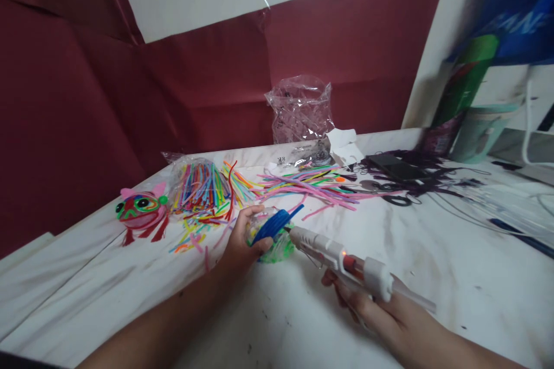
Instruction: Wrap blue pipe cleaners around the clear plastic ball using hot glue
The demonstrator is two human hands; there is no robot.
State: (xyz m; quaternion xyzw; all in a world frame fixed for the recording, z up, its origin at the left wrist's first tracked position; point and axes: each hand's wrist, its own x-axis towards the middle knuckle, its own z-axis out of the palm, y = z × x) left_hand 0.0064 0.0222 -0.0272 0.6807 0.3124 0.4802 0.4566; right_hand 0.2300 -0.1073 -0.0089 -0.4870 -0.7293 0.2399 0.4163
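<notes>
Glue gun (318,244) nozzle right at the craft piece (279,252)

You have the craft piece raised in your left hand (247,236), pinched between the thumb at its front and the fingers behind it. Its lower part is green and its upper part carries a band of blue strips (272,226) — one end pokes out past the rest, up and to the right. Your right hand (367,307) is wrapped around the grip of the white glue gun, just to the right of the craft piece; whether a finger presses the trigger, you cannot tell from this view. The gun points left, its nozzle at the right edge of the craft piece, too close to say whether they touch. A small orange light glows on its side, and a pale glue stick (418,295) sticks out at the back.

To the left of the craft piece, a colourful animal face (142,211) with pink ears stands on the marbled surface (173,312). Between them, farther back, lies a clear bag (173,185) of many-coloured stems (202,185), with short cut pieces (193,236) scattered in front. Behind the craft piece and a little to its right spreads a mostly pink pile of stems (314,189) — and beyond that stands a crumpled clear wrapper (300,109). Well to its right, at the back, is a pale green cup (485,134).
</notes>
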